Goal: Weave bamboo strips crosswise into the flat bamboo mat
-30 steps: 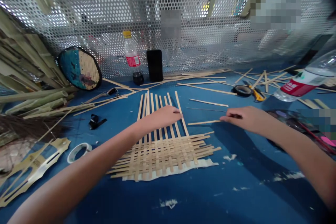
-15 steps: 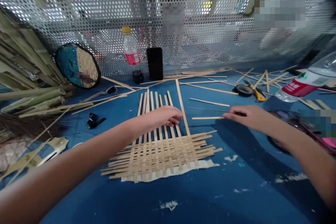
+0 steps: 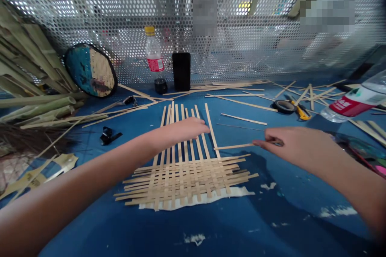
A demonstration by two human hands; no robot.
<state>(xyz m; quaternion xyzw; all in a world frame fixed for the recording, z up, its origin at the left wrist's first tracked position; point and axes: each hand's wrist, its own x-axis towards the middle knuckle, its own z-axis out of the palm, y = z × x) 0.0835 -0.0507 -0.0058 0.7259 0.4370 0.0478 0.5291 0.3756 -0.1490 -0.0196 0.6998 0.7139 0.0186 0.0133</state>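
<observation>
A woven mat of pale bamboo strips (image 3: 187, 180) lies in front of me, its crosswise strips packed toward the near side and its lengthwise strips running away from me. My left hand (image 3: 194, 127) is over the bare lengthwise strips, fingers stretched forward; its underside is hidden. Between thumb and fingers, my right hand (image 3: 277, 136) pinches a thin bamboo strip (image 3: 235, 146). That strip points left, and its tip overlaps the rightmost lengthwise strip (image 3: 212, 128). Beyond it lies a loose strip (image 3: 244, 119).
Black tape (image 3: 285, 106) and a yellow cutter (image 3: 301, 111) lie at the right, near a large bottle (image 3: 346, 104). A phone (image 3: 181, 71) and a yellow-capped bottle (image 3: 155, 54) stand by the perforated metal screen (image 3: 126, 28). Bamboo poles (image 3: 39, 56) are stacked left.
My right hand has brought its strip left and nearer, so the tip reaches the rightmost lengthwise strip. That lengthwise strip's far end sits lower. My left hand's fingers show less underneath.
</observation>
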